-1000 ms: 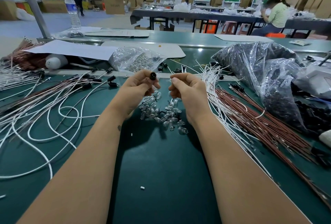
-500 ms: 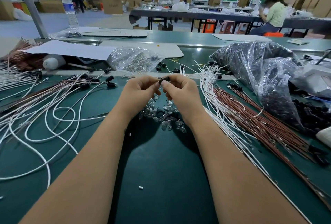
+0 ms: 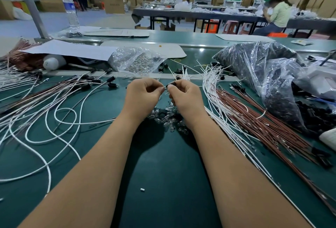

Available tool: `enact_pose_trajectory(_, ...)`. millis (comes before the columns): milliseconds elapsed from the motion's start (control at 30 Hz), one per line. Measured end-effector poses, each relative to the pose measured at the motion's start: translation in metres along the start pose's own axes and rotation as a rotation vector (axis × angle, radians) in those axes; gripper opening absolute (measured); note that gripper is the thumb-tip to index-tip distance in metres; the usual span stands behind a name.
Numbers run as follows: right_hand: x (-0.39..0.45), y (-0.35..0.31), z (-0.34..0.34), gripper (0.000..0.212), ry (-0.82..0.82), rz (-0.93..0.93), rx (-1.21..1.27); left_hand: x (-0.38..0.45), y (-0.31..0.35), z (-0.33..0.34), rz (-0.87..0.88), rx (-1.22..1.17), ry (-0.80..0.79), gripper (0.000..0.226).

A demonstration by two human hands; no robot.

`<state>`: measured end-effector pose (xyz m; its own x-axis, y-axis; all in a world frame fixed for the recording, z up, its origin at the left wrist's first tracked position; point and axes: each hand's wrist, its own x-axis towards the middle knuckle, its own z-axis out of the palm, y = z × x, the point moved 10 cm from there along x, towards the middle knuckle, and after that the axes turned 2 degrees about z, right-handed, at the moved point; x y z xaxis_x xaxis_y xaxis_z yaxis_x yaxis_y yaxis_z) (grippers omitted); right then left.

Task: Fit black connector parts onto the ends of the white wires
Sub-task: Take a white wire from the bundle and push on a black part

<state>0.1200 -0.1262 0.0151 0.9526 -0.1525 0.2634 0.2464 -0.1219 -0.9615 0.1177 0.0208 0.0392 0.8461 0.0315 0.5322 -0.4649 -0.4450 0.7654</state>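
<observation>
Bench, dark green matte mat (image 3: pixel 163 173), smooth surface. Left hand (image 3: pixel 143 96) and right hand (image 3: pixel 185 96): raised together above the middle of the bench, fingertips meeting, both pinching one small black cylindrical plastic connector part (image 3: pixel 171 84); a short pale tip shows at its left end (too small to tell what). Beneath the hands, partly hidden by the wrists: heap of small clear glassy bulbs (image 3: pixel 169 118), glossy. Left side of the bench: loose white sheathed wires (image 3: pixel 45 118), looped and curled, some tipped with black parts, mixed with thin brown wires. Right of the hands: straight bundle of white wires (image 3: pixel 218 104) beside a bundle of red-brown wires (image 3: pixel 263 118), both running toward the right near corner. Far edge: crinkled clear plastic bag of silvery small parts (image 3: pixel 138 60); white paper sheet (image 3: pixel 69 49) to its left. Right far corner: large crumpled clear bag of black connector parts (image 3: pixel 263 67), some spilled near the right edge. Near edge: one tiny white stub (image 3: pixel 142 189).
</observation>
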Motion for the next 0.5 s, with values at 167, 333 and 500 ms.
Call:
enact_pose_trajectory(167, 0.0008, 0.0044, 0.0028, 0.013, -0.023, 0.015, -0.006, -0.0002, -0.0026, 0.0019, -0.008, 0.031, -0.016, 0.005)
enact_pose_trajectory(333, 0.0009, 0.0036, 0.0073, 0.012, -0.06, 0.004, -0.01, -0.002, -0.0012, 0.0049, 0.012, 0.067, -0.058, 0.007)
enact_pose_trajectory(500, 0.002, 0.0026, 0.0041, 0.013, -0.001, -0.005, -0.04, -0.002, 0.0043, 0.0023, 0.048, 0.107, 0.011, 0.006)
